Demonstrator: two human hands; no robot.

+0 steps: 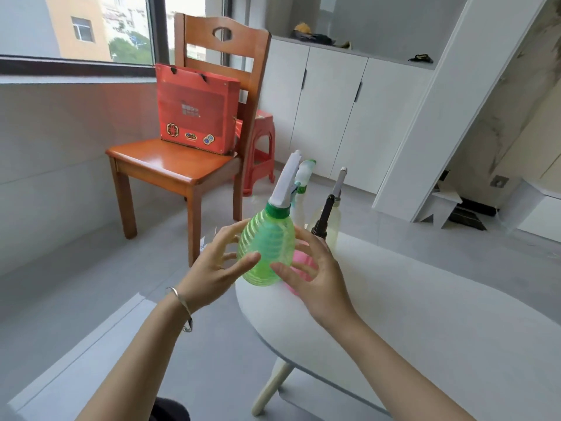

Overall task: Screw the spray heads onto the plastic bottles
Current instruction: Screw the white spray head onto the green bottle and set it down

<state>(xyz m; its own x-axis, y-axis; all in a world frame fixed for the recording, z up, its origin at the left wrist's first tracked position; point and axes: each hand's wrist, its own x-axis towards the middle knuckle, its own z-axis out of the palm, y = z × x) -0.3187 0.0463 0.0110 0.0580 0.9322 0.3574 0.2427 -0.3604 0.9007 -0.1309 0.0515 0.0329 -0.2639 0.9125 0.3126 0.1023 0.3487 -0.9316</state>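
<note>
At the counter's near-left edge: both forearms reach in, with a metal bangle on the left wrist. Left hand and right hand bracket the green bottle from either side. On both, the fingers are spread and only loosely bent. The thumbs and a fingertip or two touch the ribbed wall, and neither hand is wrapped round it.

Green bottle: appears to stand on the counter right at that left edge and leans slightly. Its white spray head is on the neck, with the green collar sitting down against the shoulder and no gap visible. Judgement: this one is assembled or nearly so (tightness cannot be read from here).

Just behind the right hand is a pink thing, mostly hidden by the fingers. I cannot tell whether it is a bottle or whether it has a head.

Further along the left edge stands a white bottle with a white-and-green spray head fitted. Beside it, a pale bottle carries a grey-tipped head. A black head stands in front of it, with its own bottle hidden.

Progress estimate: late. Every head in view sits on something, and no loose heads show. What is left is perhaps a final twist on the green bottle, plus whatever the pink thing needs.

Beyond the counter, on the floor: a wooden chair holding a red bag, a red stool, and white cabinets.
</note>
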